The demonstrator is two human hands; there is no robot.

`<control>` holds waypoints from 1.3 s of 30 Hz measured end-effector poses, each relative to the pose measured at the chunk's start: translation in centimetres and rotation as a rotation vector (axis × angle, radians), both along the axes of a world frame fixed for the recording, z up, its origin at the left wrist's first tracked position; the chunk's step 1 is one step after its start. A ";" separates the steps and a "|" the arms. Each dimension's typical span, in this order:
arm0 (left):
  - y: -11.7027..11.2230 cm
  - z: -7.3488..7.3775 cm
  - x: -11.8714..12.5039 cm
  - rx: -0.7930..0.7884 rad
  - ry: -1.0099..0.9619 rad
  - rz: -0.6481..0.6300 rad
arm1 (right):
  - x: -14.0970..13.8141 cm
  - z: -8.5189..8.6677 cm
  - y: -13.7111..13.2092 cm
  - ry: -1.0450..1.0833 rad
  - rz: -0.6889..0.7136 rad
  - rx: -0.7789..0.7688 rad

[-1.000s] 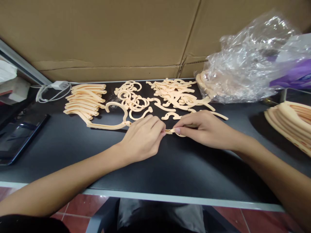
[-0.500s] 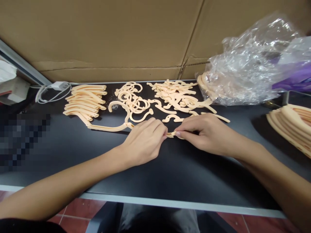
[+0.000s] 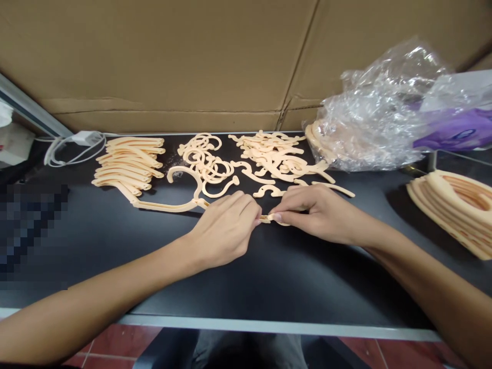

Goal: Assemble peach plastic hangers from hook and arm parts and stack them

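A cream plastic clothes hanger [image 3: 165, 206] lies along the dark tabletop, its hook curving up to the left of my hands. My left hand [image 3: 228, 225] is closed around the hanger's right arm and covers much of it. At that arm's right end, my right hand [image 3: 311, 212] pinches a small cream hanger piece [image 3: 280, 221] between thumb and forefinger, where the two parts meet. Most of this piece is hidden by my fingers. Just behind my hands lie loose hooks [image 3: 215, 171] and curved hanger pieces [image 3: 269, 154].
A row of straight hanger arms [image 3: 130, 161] lies at the left, near a white cable [image 3: 77, 148]. Clear plastic bags [image 3: 376, 113] and a purple packet [image 3: 453, 128] sit at the back right. Stacked hangers [image 3: 453, 210] stand at the right. Cardboard [image 3: 161, 61] lines the back.
The camera view has shifted slightly to the right. Both hands keep their holds on the hanger and the small piece, with barely any movement between them.
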State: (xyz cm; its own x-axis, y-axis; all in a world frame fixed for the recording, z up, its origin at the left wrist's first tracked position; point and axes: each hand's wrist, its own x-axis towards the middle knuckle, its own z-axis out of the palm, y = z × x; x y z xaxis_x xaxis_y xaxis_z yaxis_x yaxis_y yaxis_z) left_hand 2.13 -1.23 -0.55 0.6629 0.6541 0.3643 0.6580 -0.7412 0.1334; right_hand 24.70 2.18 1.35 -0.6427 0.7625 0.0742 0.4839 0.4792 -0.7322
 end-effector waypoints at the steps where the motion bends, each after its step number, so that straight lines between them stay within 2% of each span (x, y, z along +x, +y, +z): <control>1: 0.0 0.0 0.0 -0.001 -0.006 -0.003 | 0.0 0.1 0.1 0.008 0.004 -0.027; 6: 0.0 0.0 -0.2 -0.010 -0.019 -0.028 | 0.1 0.3 0.2 0.013 0.036 -0.057; 14: 0.1 0.1 -0.2 -0.025 -0.042 -0.076 | 0.2 -0.1 -0.2 -0.049 0.048 0.168; 28: 0.2 0.0 -0.2 -0.019 -0.047 -0.087 | -0.2 -0.7 -1.3 -0.120 0.056 0.446; 35: 0.3 0.1 -0.2 -0.033 -0.065 -0.119 | -0.4 -0.6 -1.6 -0.133 0.025 0.382; 39: 0.4 0.2 -0.2 -0.036 -0.057 -0.118 | -0.6 -0.6 -2.0 -0.201 -0.015 0.426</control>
State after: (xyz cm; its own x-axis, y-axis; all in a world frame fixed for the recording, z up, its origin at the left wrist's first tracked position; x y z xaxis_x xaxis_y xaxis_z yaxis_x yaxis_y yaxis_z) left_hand 1.89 -0.79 -0.38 0.7150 0.5859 0.3814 0.5567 -0.8072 0.1964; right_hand 24.07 0.15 0.70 -0.6654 0.7005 0.2580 0.6053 0.7086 -0.3627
